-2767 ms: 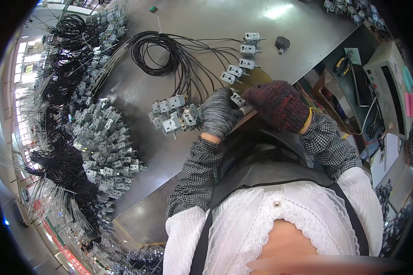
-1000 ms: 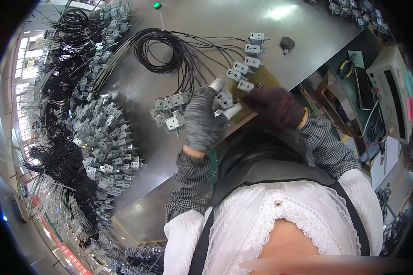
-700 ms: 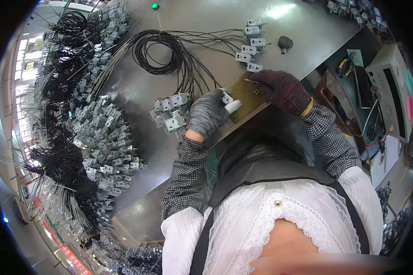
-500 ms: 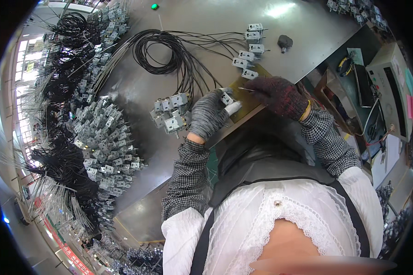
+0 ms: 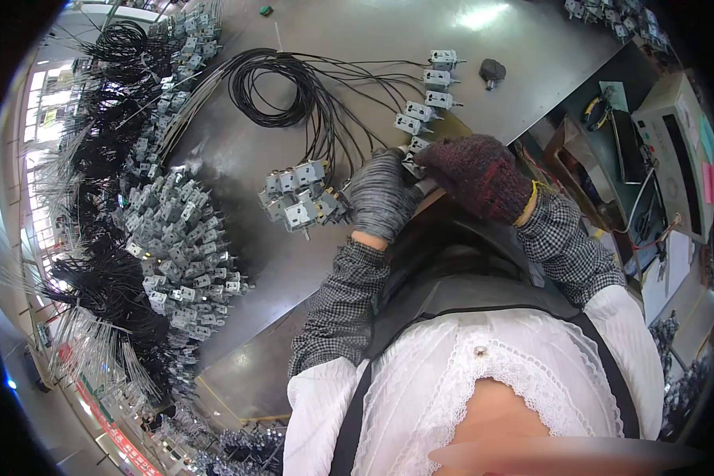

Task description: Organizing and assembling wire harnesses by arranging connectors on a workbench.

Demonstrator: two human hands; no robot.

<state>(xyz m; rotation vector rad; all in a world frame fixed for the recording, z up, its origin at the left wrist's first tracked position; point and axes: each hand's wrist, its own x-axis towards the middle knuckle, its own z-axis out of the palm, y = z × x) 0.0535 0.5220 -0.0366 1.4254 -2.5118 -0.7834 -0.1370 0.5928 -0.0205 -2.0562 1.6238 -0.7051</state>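
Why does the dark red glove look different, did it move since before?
Yes. The right hand in the dark red glove came left along the table edge, meeting the left hand over a small grey connector.

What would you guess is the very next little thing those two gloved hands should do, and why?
Probably set the small grey connector block with the four wired blocks beyond it. The left hand and right hand meet around it at the table edge, while a bunch of similar blocks lies just left.

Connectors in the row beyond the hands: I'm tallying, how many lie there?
4 clear: connectors at and, running toward the hands. A fifth peeks out where the left hand and right hand meet; more may be hidden.
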